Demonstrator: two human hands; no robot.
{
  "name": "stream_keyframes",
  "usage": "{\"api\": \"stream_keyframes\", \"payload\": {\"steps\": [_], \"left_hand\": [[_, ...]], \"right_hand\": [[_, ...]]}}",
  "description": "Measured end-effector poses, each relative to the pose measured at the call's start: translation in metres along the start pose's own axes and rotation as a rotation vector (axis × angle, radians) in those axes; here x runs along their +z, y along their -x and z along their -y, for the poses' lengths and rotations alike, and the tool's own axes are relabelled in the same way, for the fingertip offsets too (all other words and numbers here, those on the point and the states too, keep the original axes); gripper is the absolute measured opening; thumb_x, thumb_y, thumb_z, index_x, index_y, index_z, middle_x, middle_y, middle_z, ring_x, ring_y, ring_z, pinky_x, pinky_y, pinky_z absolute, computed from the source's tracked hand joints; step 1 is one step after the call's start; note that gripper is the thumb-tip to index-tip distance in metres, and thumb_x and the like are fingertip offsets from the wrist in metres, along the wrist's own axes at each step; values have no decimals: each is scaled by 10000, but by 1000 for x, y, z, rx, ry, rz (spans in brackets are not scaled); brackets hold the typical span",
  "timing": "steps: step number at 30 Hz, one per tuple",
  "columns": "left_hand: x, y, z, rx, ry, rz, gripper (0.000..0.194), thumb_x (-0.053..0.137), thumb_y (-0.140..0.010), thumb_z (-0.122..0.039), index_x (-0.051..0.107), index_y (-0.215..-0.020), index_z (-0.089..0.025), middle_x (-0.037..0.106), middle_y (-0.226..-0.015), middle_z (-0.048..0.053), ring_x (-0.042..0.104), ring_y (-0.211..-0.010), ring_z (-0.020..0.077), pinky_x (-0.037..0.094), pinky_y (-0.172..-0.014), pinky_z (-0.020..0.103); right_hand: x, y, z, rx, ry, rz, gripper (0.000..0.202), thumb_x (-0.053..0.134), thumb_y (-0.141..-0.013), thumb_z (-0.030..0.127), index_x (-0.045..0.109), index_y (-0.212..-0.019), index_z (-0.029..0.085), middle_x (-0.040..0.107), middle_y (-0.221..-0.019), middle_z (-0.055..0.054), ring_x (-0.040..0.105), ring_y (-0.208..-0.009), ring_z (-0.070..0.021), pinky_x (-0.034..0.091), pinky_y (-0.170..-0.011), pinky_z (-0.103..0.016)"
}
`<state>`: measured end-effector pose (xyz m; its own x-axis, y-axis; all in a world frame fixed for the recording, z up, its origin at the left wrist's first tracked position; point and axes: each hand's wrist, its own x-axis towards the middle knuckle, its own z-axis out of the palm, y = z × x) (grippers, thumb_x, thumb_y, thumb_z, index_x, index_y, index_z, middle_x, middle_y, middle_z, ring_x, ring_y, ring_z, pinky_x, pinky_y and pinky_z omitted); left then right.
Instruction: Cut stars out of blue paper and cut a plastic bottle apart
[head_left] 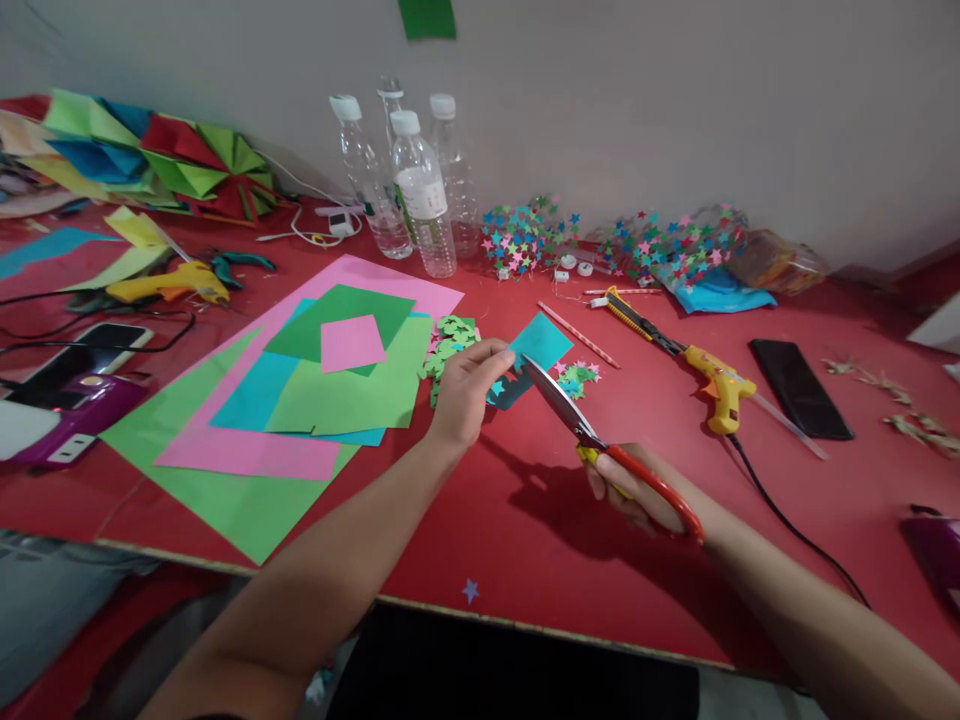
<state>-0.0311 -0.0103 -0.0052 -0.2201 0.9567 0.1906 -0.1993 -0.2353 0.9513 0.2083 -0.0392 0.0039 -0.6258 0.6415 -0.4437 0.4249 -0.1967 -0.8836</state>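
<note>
My left hand (466,392) pinches a small blue paper piece near the middle of the table. Scissors (615,455) with red and yellow handles are gripped in my right hand (637,490), their blade tips beside the paper at my left fingertips. Behind the tips is a blue paper square (546,345); whether it is joined to the pinched piece I cannot tell. A pile of light green paper stars (448,350) lies just left of my left hand. Green and pink stars (577,378) rest beyond the blades. One purple star (470,590) is near the front edge.
Coloured paper sheets (225,500) cover the left. Plastic bottles (424,200) stand by the wall, beside star-covered clusters (667,245). A yellow glue gun (720,385), a cutter knife (637,318) and a black phone (801,388) lie right. Another glue gun (176,285) is at left.
</note>
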Motion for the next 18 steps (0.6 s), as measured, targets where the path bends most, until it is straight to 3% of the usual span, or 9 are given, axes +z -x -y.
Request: {"api": "stream_keyframes", "payload": {"steps": [9,18], "left_hand": [[-3,0,1,32,-160,61,236,611,-812,-322,655,-613,-203,614,-643,1,536,-659,143,438,-648,281],[3,5,4,36,-150,107,235,596,-850,-332,677,-670,-204,658,-698,8,601,-743,159,467,-763,294]], "right_hand": [[-1,0,1,-66,-39,26,591,399,-896,740,514,-737,182,397,-423,86,385,-314,-61,336,-356,-182],[9,-2,-5,-98,-121,12,587,359,-918,723,532,-784,178,395,-422,94,377,-298,-69,354,-364,-197]]}}
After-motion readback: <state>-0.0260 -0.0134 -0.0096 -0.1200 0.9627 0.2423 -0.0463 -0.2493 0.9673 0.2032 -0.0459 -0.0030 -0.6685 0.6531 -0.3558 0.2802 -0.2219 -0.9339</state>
